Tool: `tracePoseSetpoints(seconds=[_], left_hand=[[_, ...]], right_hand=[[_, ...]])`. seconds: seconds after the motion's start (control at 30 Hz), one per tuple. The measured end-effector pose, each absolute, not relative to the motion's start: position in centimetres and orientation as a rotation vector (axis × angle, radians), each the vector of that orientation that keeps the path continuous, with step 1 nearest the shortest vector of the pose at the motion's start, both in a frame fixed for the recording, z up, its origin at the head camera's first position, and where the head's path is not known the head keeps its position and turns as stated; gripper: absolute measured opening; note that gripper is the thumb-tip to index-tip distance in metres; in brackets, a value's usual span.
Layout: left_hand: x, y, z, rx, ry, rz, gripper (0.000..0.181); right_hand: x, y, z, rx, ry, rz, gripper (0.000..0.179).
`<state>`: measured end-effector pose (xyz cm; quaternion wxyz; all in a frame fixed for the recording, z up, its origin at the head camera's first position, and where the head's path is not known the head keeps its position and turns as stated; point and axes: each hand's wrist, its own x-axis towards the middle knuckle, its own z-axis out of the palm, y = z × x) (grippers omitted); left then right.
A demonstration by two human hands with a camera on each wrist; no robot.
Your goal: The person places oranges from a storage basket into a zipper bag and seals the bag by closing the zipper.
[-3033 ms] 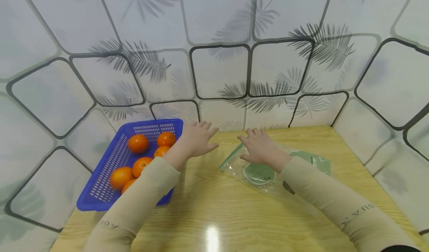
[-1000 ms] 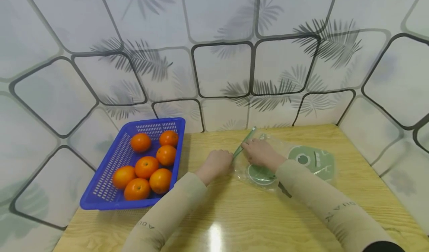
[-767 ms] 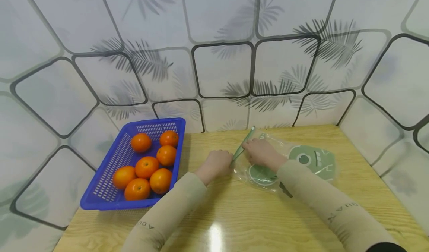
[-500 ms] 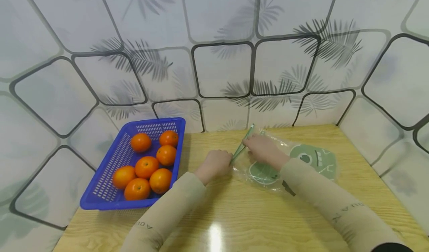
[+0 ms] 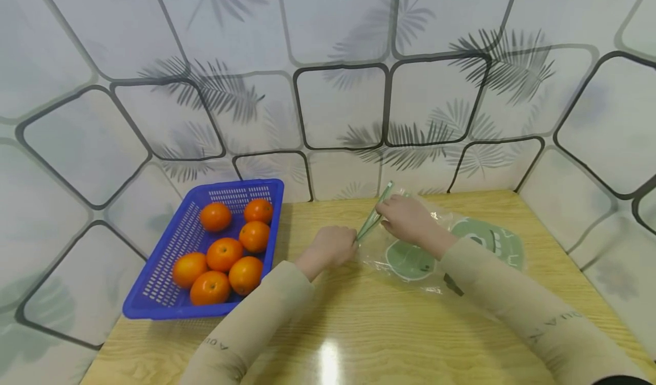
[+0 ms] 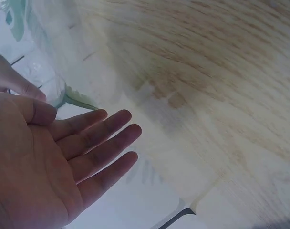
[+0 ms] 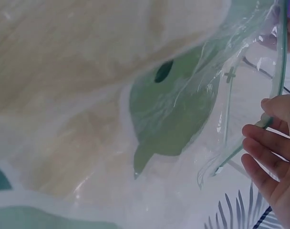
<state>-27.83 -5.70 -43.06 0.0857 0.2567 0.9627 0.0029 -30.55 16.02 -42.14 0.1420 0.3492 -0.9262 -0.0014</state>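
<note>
A clear zip-lock bag [image 5: 410,261] with green cartoon prints lies slanted on the right half of the table. Its green zip strip [image 5: 374,210] is lifted at the left end, and the two edges stand slightly apart. My left hand [image 5: 334,245] holds the near corner of that strip. In the left wrist view its other fingers [image 6: 104,169] stretch out straight. My right hand [image 5: 407,218] pinches the strip farther back between thumb and forefinger; the right wrist view shows this pinch, with the bag's film [image 7: 178,114] spread beside it. The right forearm covers part of the bag.
On the left of the wooden table [image 5: 369,339] stands a blue plastic basket [image 5: 233,183] with several oranges [image 5: 224,254] in it. A patterned wall covering [image 5: 338,111] closes off the back and both sides.
Both hands came down from over the table onto the zip strip and took hold of it. Lately the right hand has lifted its edge back and right, parting the strip a little.
</note>
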Motion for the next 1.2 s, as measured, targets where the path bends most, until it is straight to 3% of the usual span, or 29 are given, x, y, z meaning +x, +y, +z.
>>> tracePoseSetpoints(seconds=[0.8,1.2], left_hand=[[-28.4,-6.2,-40.3,0.715,2.848,0.172,0.036],[-28.4,-7.0,-39.4,0.675,2.862,0.283,0.028]], right_hand=[[-28.1,16.4,-40.3,1.161,-2.547,0.245,0.017],[-27.5,16.6,-39.2,1.199,-2.505,0.339,0.012]])
